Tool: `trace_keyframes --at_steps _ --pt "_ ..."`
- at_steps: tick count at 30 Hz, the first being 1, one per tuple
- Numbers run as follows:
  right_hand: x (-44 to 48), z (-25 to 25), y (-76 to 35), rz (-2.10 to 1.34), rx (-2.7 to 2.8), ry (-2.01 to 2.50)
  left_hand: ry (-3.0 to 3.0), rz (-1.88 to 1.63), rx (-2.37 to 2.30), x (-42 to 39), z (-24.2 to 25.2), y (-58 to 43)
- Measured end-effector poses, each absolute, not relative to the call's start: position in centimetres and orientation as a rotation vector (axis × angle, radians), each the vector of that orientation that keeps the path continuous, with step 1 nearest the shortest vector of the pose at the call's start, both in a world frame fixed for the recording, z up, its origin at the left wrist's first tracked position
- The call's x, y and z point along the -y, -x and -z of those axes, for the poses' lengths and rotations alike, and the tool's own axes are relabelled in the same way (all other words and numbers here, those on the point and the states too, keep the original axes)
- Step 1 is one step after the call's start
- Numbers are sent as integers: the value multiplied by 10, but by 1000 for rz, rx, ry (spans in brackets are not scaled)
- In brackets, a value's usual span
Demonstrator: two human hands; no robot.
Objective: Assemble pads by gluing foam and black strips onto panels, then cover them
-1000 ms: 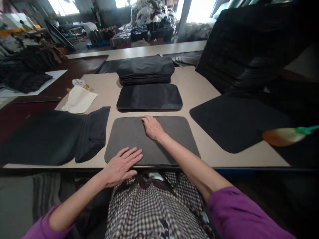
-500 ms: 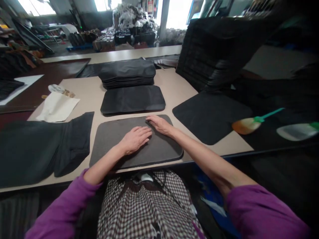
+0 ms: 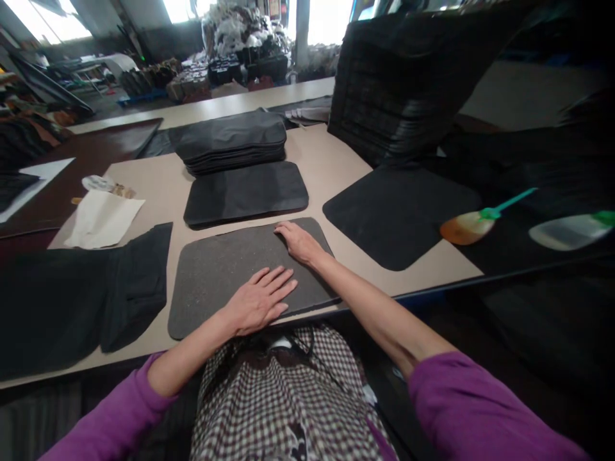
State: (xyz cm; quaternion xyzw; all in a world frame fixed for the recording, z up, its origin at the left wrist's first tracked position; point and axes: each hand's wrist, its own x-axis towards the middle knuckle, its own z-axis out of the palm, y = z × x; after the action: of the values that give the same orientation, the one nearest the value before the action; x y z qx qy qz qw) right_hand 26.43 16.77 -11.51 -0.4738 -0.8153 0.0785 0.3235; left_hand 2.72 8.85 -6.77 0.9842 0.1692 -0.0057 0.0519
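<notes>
A dark grey panel (image 3: 211, 269) with rounded corners lies flat before me, close to the table's front edge. My left hand (image 3: 262, 299) rests palm down on its near part, fingers spread. Farther back on the same panel is my right hand (image 3: 298, 243), its fingers slightly bent with the tips touching the surface; nothing shows in its grasp. Just beyond lies a black rounded piece (image 3: 247, 192), and behind that a stack of black pieces (image 3: 230, 144).
To the right lie a black sheet (image 3: 389, 214), a bottle of amber liquid (image 3: 464, 228) and a whitish bottle (image 3: 567, 232). A tall black stack (image 3: 379, 96) rises behind. Black pieces (image 3: 137, 282) and a cream cloth (image 3: 103, 218) occupy the left.
My left hand has slid toward the panel's near edge, its fingers spreading wider. The right hand stays near the panel's back right part. The view has shifted slightly.
</notes>
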Motion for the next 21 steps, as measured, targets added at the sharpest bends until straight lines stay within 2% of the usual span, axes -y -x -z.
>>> trace_keyframes --at_steps 8,14,21 --pt "-166 113 -262 -178 2133 1243 -2840 31 -497 -52 61 -12" --pt "-165 113 -266 -169 2118 1242 -2633 -259 -636 -45 58 -34" --pt "-164 112 -267 -194 2099 1225 -2659 -371 -704 -53 67 -58"
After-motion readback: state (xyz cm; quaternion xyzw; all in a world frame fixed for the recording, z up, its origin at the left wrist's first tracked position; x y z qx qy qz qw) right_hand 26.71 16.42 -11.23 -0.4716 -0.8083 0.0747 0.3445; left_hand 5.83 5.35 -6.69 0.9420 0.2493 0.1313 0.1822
